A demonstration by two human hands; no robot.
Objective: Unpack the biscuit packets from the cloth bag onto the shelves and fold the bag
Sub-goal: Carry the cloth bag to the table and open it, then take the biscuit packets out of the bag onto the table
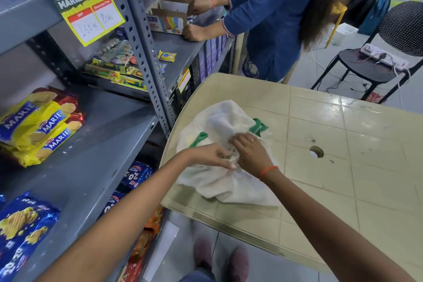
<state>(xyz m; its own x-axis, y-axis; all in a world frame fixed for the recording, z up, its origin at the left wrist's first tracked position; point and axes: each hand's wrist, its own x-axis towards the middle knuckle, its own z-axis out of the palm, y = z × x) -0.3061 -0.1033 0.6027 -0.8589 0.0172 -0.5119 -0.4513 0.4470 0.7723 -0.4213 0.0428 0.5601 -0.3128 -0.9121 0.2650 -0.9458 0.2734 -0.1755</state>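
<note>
**Both hands meet at the middle of the bag, and the cloth runs away from them up the counter**

Start with the big picture: grey metal shelves fill the left side, and the yellow biscuit packets lie stacked on the middle shelf, with blue packets at the near end of the same shelf. From how things lie, the unpacking looks done or close to it, though whether anything remains inside the cloth cannot be told.

Now the cream counter, and on its near-left corner, the white cloth bag, crumpled and flat-looking. Its long axis runs from the counter's near edge away toward the far side, with the two green handles lying at the far end, beyond the hands.

Here is the relation that matters: both hands sit together at the bag's middle, almost touching each other. The left hand comes in from the shelf side, its grip narrow, fingers pinched on a bunch of cloth. The right hand lies just beside it, fingers curled down into the fabric, holding cloth too.

So the loose bulk lies ahead of and behind the grip. My read: folding comes next, and the handle end, far from both hands, needs smoothing first. The right hand sits slightly nearer to those handles.
</note>
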